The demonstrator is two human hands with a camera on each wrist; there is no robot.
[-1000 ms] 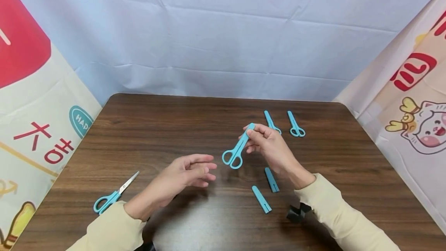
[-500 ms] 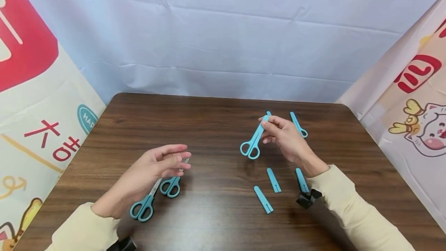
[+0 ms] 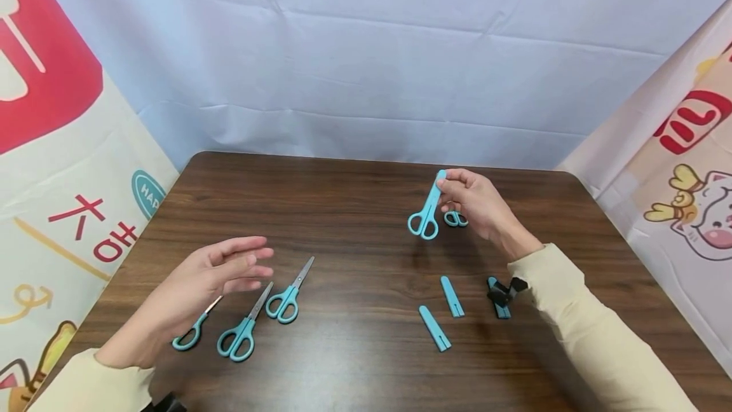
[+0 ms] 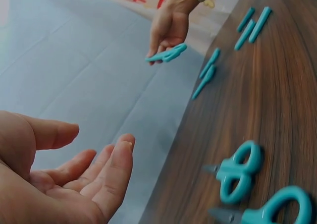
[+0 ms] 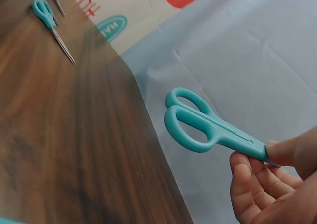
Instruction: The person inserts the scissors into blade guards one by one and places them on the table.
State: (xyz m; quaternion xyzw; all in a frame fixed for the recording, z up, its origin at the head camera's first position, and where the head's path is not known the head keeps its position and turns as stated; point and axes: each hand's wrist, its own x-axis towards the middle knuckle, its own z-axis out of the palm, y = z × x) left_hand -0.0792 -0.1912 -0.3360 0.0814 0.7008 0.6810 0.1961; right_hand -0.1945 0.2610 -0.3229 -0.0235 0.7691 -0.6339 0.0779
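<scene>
My right hand (image 3: 477, 202) pinches a pair of turquoise scissors (image 3: 424, 221) by the tip of its blade cover, handles hanging down, above the back right of the table. The right wrist view shows thumb and fingers on the cover end of these scissors (image 5: 213, 127), the blades hidden inside. My left hand (image 3: 211, 281) hovers over the left side, fingers relaxed and nothing in them. Beside and below it lie three bare-bladed scissors: one pair (image 3: 284, 305) to the right, another pair (image 3: 237, 339) nearer, and a third pair (image 3: 189, 336) partly behind the hand.
Three loose turquoise blade covers lie at the right: one cover (image 3: 434, 329), a second (image 3: 452, 297), and a third (image 3: 503, 311) partly behind the wrist strap. More covered scissors (image 3: 455, 219) lie behind my right hand. A pale cloth (image 3: 366, 81) hangs behind the brown table (image 3: 354, 367).
My left hand has moved left, uncovering the bare scissors below it. My right hand has carried the covered scissors right and toward the back of the table.
</scene>
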